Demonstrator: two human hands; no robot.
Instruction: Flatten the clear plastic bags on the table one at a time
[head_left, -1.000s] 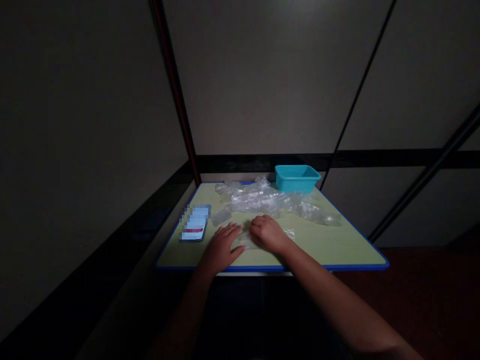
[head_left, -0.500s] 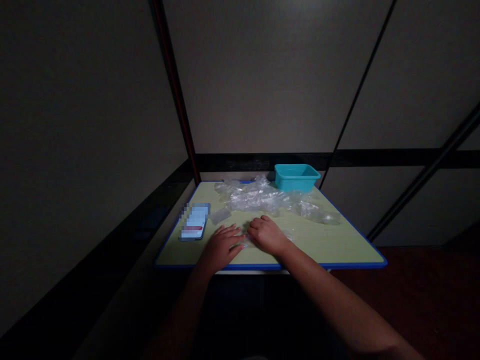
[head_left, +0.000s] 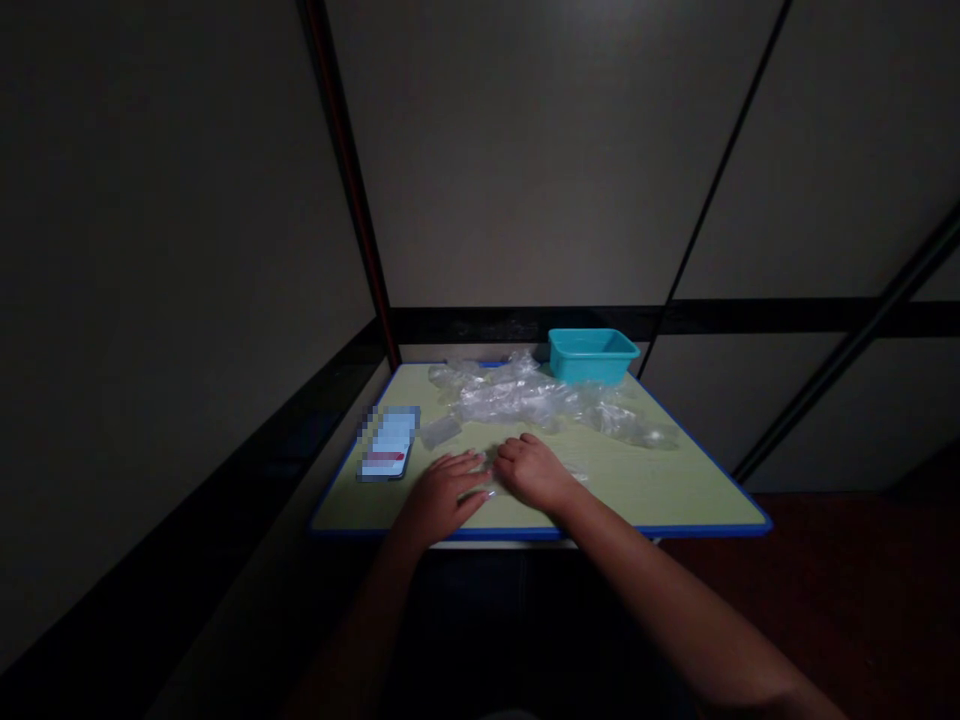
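Note:
My left hand (head_left: 442, 497) lies on the tabletop with its fingers stretched out, its fingertips at a piece of clear plastic bag (head_left: 579, 472). Beside it, my right hand (head_left: 534, 473) is closed, knuckles up, on that same thin plastic. Most of this piece is hidden under the right hand; only bits show between the hands and right of the wrist. A crumpled heap of clear plastic bags (head_left: 517, 397) spreads across the table beyond my hands. Left of the heap rests a small, flat, folded piece of plastic (head_left: 441, 432).
A phone (head_left: 388, 443) with a lit screen lies at the table's left side. The turquoise bin (head_left: 592, 357) stands at the back right corner. The pale green table (head_left: 675, 490) has a blue edge and stands against walls behind and to the left.
Both hands stay almost in place, with only slight shifts of the fingers. The plastic to the right of my right wrist shows a little less. The other things have not moved.

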